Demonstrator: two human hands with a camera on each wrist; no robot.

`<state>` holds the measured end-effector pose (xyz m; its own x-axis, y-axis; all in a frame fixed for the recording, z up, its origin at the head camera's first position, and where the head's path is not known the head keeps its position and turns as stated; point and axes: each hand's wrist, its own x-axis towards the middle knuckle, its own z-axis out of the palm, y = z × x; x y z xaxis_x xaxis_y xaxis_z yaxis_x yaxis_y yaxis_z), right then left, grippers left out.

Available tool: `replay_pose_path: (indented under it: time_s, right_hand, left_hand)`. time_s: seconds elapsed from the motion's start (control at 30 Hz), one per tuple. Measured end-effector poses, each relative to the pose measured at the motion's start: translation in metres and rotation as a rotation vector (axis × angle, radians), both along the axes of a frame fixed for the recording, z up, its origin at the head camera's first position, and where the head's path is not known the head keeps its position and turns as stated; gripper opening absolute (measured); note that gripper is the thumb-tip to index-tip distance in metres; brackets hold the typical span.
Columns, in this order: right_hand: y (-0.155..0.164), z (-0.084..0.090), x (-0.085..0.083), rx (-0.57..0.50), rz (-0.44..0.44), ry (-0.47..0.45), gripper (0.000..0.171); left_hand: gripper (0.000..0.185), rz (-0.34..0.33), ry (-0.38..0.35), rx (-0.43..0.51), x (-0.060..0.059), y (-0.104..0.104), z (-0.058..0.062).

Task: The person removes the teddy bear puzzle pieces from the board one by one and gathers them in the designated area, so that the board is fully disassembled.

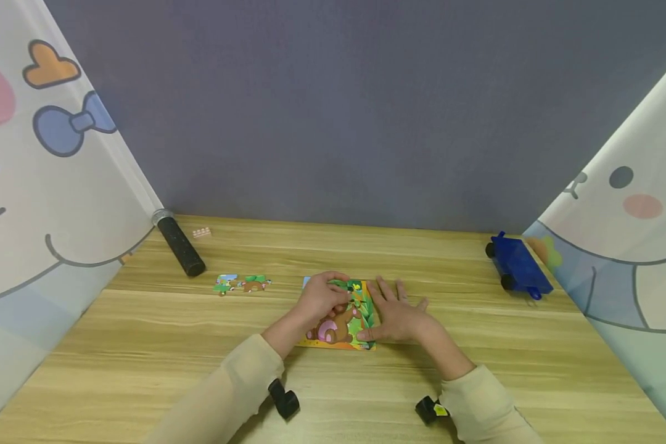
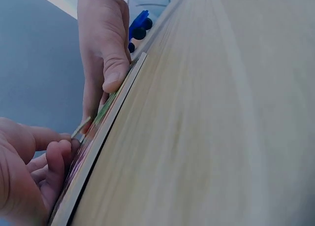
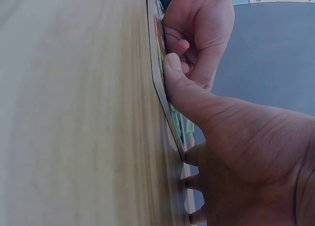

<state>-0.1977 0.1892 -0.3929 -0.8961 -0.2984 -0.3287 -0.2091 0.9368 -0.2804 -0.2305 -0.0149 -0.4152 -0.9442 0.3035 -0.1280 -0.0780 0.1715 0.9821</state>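
Note:
A colourful jigsaw puzzle board with a brown bear picture lies flat on the table. My left hand is over the board's upper left part. In the left wrist view its thumb and fingertips pinch a thin puzzle piece, tilted up from the board. My right hand lies at the board's right edge with its fingers spread; the thumb rests on the picture. Left of the board lie several loose puzzle pieces. My left hand covers part of the picture in the head view.
A black microphone lies at the table's back left, beside a small pink toy brick. At the back right stands a blue toy cart with black wheels. A grey partition rises behind the wooden table.

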Motion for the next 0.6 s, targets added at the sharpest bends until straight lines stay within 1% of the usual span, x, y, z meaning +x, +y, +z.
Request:
replay_pose_path:
  time_s: [0.1,0.27,0.4,0.5,0.6]
  right_hand:
    - [0.0,0.0,0.0,0.001,0.001,-0.004,0.115]
    - [-0.001,0.0,0.0,-0.008,0.003,-0.005,0.115]
    - [-0.001,-0.002,-0.001,-0.014,0.002,-0.006,0.116]
    - [-0.001,-0.002,-0.002,-0.01,-0.003,-0.006,0.117]
    - [-0.001,-0.002,-0.002,-0.002,-0.009,-0.006,0.116]
  left_hand:
    - [0.043,-0.029,-0.007,0.04,-0.003,-0.004,-0.001]
    - [0.045,-0.055,-0.056,0.11,-0.007,-0.01,-0.001]
    - [0.045,-0.053,-0.058,0.107,-0.008,-0.016,0.0]
    - [0.045,-0.042,-0.047,0.085,-0.009,-0.02,0.002]
    - [0.045,-0.028,-0.055,0.084,-0.01,-0.025,0.004]
